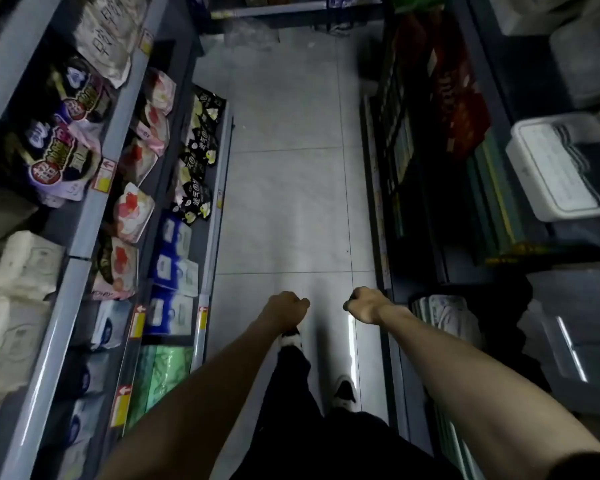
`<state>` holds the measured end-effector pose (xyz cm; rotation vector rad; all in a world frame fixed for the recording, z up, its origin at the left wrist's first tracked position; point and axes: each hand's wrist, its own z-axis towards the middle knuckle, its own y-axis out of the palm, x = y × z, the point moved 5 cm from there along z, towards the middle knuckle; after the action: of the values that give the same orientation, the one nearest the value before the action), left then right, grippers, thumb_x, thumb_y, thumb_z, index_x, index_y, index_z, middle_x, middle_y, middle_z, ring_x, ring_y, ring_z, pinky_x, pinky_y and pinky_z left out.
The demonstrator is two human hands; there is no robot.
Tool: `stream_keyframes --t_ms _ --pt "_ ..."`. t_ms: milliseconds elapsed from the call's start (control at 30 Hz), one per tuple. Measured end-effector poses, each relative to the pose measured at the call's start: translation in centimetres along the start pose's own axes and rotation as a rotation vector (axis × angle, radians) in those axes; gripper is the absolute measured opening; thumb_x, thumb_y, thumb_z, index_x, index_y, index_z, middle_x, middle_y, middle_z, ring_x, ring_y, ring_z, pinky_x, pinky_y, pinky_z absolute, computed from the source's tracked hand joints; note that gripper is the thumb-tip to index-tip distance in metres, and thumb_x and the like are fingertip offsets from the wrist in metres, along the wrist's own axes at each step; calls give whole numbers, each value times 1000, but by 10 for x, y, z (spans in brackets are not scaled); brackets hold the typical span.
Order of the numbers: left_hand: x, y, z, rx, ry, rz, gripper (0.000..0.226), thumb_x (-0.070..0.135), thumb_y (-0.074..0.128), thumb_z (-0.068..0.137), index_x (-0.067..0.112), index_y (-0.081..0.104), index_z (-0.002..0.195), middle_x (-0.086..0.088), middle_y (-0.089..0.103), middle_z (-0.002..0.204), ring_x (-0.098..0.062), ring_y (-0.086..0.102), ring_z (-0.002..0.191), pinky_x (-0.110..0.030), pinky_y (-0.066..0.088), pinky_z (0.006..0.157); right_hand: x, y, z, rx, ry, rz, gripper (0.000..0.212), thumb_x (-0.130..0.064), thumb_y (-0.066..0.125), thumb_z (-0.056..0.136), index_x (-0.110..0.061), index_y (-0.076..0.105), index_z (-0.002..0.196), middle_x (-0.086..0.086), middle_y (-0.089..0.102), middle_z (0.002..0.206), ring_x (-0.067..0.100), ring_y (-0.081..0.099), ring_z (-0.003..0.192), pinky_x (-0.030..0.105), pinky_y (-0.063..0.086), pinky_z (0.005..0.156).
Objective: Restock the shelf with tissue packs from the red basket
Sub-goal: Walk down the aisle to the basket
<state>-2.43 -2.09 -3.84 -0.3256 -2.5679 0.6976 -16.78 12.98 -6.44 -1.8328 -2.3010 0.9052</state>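
- In the aisle between 2 runs of shelving, the person is standing over the tiled floor point(284, 174) with both bare arms reaching forward and down.
- The left hand point(287, 306) is curling its fingers point(300, 304) into a fist and is gripping nothing that shows. The right hand point(364, 304) is balled up the same way, near the left hand but apart from it.
- The red basket is not showing anywhere in view, so no pack is being lifted or carried.
- Tissue packs are lying on the left shelf unit point(84, 271). Blue-and-white packs point(174, 261) are sitting on the lowest tier, green packs point(160, 368) closer to the person, and pale packs point(21, 268) higher up at the left edge.
- With 1 dark-and-white shoe point(343, 393) planted ahead and both fists holding nothing, the step in hand is probably travel along the aisle towards the basket. It does not look like stocking.
- The next move is calling for the basket to be found first. Then the fingers need to be opening and closing round 1 soft pack by its sides, lightly enough not to crush the wrapper.
- After that, the pack needs matching to its own kind on the left shelf unit and sliding in level beside the others.
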Motion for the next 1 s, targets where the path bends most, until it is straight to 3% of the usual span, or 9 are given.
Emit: stream_keyframes --t_ms 67,167,233,300,400,567,733,900,1000 --pt "6 -20 21 43 -19 17 34 34 48 102 5 65 98 -17 69 110 -28 62 96 -31 46 86 -19 -16 15 15 -17 13 38 -39 53 92 -18 64 122 8 61 129 31 61 112 44 52 105" --pt "23 -64 57 50 -15 -1 38 31 50 103 2 71 114 -11 71 103 -19 63 76 -26 47 72 -57 -53 43 25 -45 -11 37 -37 52 95 -16 64 124 9 60 125 32 61 112 43 54 104" --pt "32 -94 85 26 -1 1 39 30 49 104 1 70 118 -14 71 112 -26 68 93 -25 44 74 -82 -81 66 36 -53 -34 39 -36 53 96 -15 64 127 11 63 128 33 62 112 42 54 102" --pt "36 -125 116 1 -2 6 44 35 48 100 1 69 119 -16 67 127 -34 62 116 -29 45 88 -103 -108 91 43 -29 -39 42 -38 56 94 -17 65 128 11 64 131 33 63 114 42 54 101" --pt "45 -165 147 -25 -1 -10 46 43 48 96 7 69 115 -13 66 129 -31 61 112 -27 43 90 -129 -147 119 47 -2 -61 49 -44 56 87 -21 65 129 9 64 135 32 61 117 44 53 105" --pt "63 -228 208 -49 -7 -3 44 40 50 101 10 65 130 -16 62 137 -36 59 125 -33 46 102 -174 -206 172 2 19 -109 57 -44 53 86 -16 64 135 11 64 139 34 61 123 44 52 105" --pt "87 -278 286 -125 -45 43 51 42 52 98 3 64 129 -22 63 134 -40 60 120 -39 48 99 -211 -262 234 -39 26 -121 50 -39 57 97 -11 60 139 15 59 145 36 59 128 44 51 108" --pt "139 -350 381 -97 -64 82 57 48 49 93 5 67 126 -20 63 136 -38 60 124 -32 45 95 -256 -343 318 -3 -28 -119 48 -37 57 99 -10 62 138 19 60 144 39 59 130 41 51 107" --pt "184 -403 424 -57 -44 90 43 38 52 97 5 71 116 -20 67 129 -37 63 120 -30 46 90 -286 -401 354 -8 -74 -138 44 -36 58 97 -11 67 133 20 63 140 39 61 126 41 53 104"
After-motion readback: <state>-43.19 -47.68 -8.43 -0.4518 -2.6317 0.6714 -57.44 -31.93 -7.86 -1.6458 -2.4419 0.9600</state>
